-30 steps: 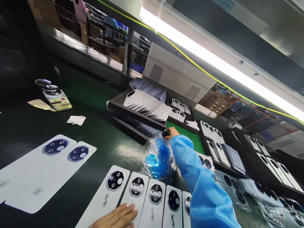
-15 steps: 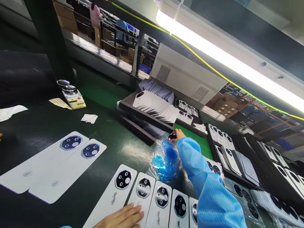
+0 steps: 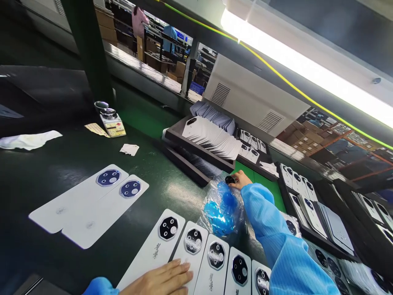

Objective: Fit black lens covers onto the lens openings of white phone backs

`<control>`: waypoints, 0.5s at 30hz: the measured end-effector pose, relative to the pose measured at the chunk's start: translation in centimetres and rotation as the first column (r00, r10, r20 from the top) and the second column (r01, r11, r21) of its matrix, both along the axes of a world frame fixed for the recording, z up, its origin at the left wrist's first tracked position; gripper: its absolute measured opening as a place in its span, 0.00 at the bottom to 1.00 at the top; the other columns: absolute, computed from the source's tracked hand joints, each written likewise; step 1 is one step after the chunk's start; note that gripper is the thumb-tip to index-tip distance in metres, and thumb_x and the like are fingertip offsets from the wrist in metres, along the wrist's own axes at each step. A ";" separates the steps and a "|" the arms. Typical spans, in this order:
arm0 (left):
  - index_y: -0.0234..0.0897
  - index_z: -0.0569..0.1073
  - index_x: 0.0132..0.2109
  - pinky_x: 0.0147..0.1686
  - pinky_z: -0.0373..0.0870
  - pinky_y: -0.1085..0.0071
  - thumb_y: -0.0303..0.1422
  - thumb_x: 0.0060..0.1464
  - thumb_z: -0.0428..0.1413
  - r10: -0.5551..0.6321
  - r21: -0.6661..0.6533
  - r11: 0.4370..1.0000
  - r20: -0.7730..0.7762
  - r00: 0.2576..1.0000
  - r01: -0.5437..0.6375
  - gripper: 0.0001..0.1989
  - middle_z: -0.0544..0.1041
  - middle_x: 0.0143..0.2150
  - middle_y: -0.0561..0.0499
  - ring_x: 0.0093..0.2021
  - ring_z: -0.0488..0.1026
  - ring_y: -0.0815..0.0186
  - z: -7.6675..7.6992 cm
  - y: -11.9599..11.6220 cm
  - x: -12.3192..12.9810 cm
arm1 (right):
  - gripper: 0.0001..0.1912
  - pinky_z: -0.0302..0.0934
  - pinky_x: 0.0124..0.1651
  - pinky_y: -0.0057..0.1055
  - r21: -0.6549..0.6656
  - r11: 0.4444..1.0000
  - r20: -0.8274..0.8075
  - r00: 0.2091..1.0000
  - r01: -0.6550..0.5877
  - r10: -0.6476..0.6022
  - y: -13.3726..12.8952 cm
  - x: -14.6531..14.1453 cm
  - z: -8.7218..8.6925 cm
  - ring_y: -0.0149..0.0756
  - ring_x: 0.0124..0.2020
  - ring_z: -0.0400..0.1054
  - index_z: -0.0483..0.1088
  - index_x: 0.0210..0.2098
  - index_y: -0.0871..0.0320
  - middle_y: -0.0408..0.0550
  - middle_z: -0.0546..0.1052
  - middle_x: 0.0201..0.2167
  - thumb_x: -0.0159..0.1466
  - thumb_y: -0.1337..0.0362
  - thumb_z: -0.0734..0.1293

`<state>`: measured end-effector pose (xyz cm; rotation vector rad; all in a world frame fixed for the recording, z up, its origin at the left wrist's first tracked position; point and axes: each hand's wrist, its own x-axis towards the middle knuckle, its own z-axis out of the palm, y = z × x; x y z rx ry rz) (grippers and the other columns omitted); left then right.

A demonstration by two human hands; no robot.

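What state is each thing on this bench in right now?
Right hand: pinching a small black part.
Left hand: flat on the white phone back covers.
Plastic bag: crumpled, holding blue pieces.
Black tray: filled with fanned white covers.

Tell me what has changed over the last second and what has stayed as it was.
Little changed on the table itself; the view swung left, so everything shifted right in the picture. The right hand still pinches a small black piece beside the clear bag of blue parts. The left hand still rests flat on the row of white phone backs. Nothing was picked up or let go.
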<state>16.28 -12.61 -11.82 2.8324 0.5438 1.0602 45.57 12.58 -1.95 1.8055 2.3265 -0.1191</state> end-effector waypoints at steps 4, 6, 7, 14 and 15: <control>0.34 0.74 0.48 0.64 0.54 0.69 0.34 0.66 0.47 0.012 0.013 1.000 0.005 1.000 -0.012 0.13 0.75 0.55 0.50 0.60 0.67 0.67 -0.4 0.0 0.1 | 0.15 0.66 0.48 0.42 0.030 1.000 0.031 0.999 -0.008 0.008 -0.4 -0.7 0.3 0.40 0.47 0.68 0.67 0.49 0.59 0.50 0.70 0.50 0.66 0.60 0.66; 0.34 0.74 0.47 0.64 0.53 0.69 0.34 0.66 0.47 0.016 0.026 1.000 0.006 1.000 -0.016 0.13 0.75 0.55 0.51 0.59 0.67 0.67 -0.5 0.0 0.1 | 0.16 0.66 0.48 0.43 0.045 0.999 0.041 0.999 -0.010 0.008 -0.7 -1.1 0.3 0.41 0.47 0.67 0.66 0.51 0.59 0.51 0.69 0.50 0.66 0.60 0.66; 0.34 0.75 0.47 0.64 0.53 0.69 0.34 0.66 0.47 0.017 0.031 0.999 0.004 1.000 -0.017 0.13 0.75 0.55 0.51 0.60 0.67 0.67 -0.4 0.0 0.1 | 0.16 0.66 0.48 0.43 0.049 0.999 0.043 0.999 -0.012 0.009 -0.8 -1.2 0.3 0.41 0.47 0.67 0.66 0.51 0.59 0.51 0.69 0.51 0.66 0.60 0.66; 0.34 0.74 0.48 0.63 0.56 0.69 0.35 0.67 0.43 0.010 0.029 1.000 -0.017 1.000 -0.010 0.16 0.74 0.56 0.52 0.60 0.67 0.67 -0.1 0.2 -0.2 | 0.14 0.66 0.48 0.42 0.016 1.000 0.029 1.000 -0.005 0.004 -1.0 -1.6 0.4 0.40 0.47 0.68 0.67 0.49 0.59 0.51 0.69 0.50 0.66 0.61 0.66; 0.34 0.74 0.48 0.63 0.56 0.69 0.35 0.67 0.44 0.009 0.028 1.000 -0.018 1.000 -0.009 0.16 0.74 0.56 0.52 0.60 0.67 0.67 -0.2 0.2 -0.2 | 0.13 0.66 0.48 0.41 0.005 1.000 0.023 1.000 -0.002 0.002 -1.0 -1.6 0.5 0.39 0.46 0.68 0.68 0.49 0.59 0.50 0.70 0.50 0.66 0.61 0.66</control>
